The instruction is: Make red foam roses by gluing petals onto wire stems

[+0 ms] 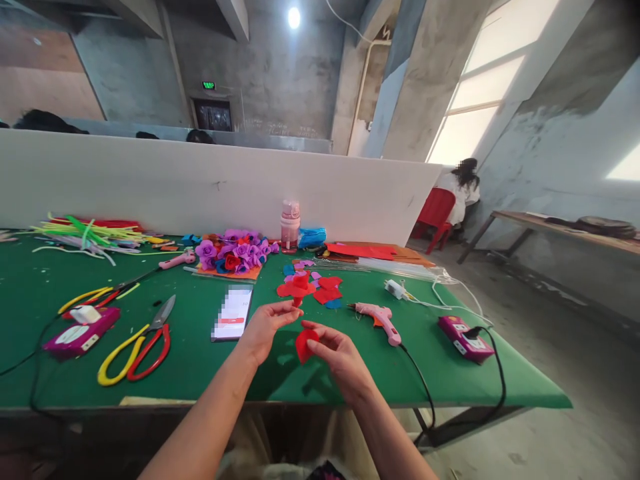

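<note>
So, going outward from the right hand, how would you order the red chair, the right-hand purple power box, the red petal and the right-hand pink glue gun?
From the right hand:
1. Red petal, in its fingers
2. Pink glue gun, just right
3. Purple power box, farther right
4. Red chair, beyond the table

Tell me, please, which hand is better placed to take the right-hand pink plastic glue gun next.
Probably the right hand: the glue gun lies nearer it, though it holds a curved red petal; the farther left hand holds a red flower.
</note>
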A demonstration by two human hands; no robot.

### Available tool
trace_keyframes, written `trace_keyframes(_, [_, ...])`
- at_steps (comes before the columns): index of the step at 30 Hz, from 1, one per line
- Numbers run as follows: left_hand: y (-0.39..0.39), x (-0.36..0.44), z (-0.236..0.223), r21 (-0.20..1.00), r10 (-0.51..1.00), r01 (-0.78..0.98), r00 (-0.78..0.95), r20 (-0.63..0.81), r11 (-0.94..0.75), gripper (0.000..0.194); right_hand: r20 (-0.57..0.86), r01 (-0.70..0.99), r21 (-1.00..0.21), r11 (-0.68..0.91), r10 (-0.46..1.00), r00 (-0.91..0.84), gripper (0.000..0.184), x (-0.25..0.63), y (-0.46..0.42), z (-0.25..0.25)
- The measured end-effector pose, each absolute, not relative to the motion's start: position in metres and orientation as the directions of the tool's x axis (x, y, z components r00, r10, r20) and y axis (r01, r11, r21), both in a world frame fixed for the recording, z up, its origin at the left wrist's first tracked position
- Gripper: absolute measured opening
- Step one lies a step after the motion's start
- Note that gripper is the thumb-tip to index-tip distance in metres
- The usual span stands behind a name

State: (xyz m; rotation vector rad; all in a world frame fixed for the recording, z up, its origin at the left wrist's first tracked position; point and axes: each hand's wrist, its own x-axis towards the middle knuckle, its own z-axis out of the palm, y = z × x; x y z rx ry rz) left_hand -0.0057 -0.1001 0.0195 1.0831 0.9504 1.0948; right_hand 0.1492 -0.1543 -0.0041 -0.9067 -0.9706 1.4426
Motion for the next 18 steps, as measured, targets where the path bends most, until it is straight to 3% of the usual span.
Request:
trace_keyframes(4, [-0.119,-0.002,0.016,0.924,0.935,-0.291,0.321,-0.149,0.248,0.02,0.02,-0.349,-0.936,-0.05,0.981,-0.193,0.025,0.137,-0.169,-0.001])
trace_keyframes(9, [-0.144,0.006,0.01,0.874,0.877,-0.327,0.44,-0.195,0.359,0.025,-0.017,-0.429,-0.899,-0.092,0.984,-0.176,0.028,0.124,-0.191,-0.01])
trace_keyframes(12, [-0.149,-0.011,0.013,0.957,0.893,-0.155,0.421,-0.16,0.244,0.037,-0.043,-0.46,-0.882,-0.099,0.991,-0.13,0.025,0.127,-0.201,-0.015])
trace_keyframes(14, [-0.147,-0.045,0.019,0.988,0.976,0.147,0.205,-0.075,0.045,0.041,-0.088,-0.469,-0.877,-0.105,0.994,-0.056,0.025,0.134,-0.203,-0.018])
trace_keyframes(15, [-0.145,-0.068,0.022,0.923,0.999,0.382,0.022,0.033,-0.039,0.037,-0.113,-0.474,-0.874,-0.105,0.994,-0.011,0.026,0.139,-0.203,-0.018])
trace_keyframes(16, [-0.143,-0.095,0.026,0.77,0.983,0.638,-0.129,0.132,-0.02,0.032,-0.132,-0.477,-0.873,-0.1,0.991,0.035,0.027,0.144,-0.203,-0.019])
trace_keyframes(18, [-0.139,-0.15,0.029,0.295,0.937,0.938,-0.256,0.238,0.181,0.032,-0.147,-0.477,-0.876,-0.071,0.981,0.124,0.03,0.154,-0.201,-0.018])
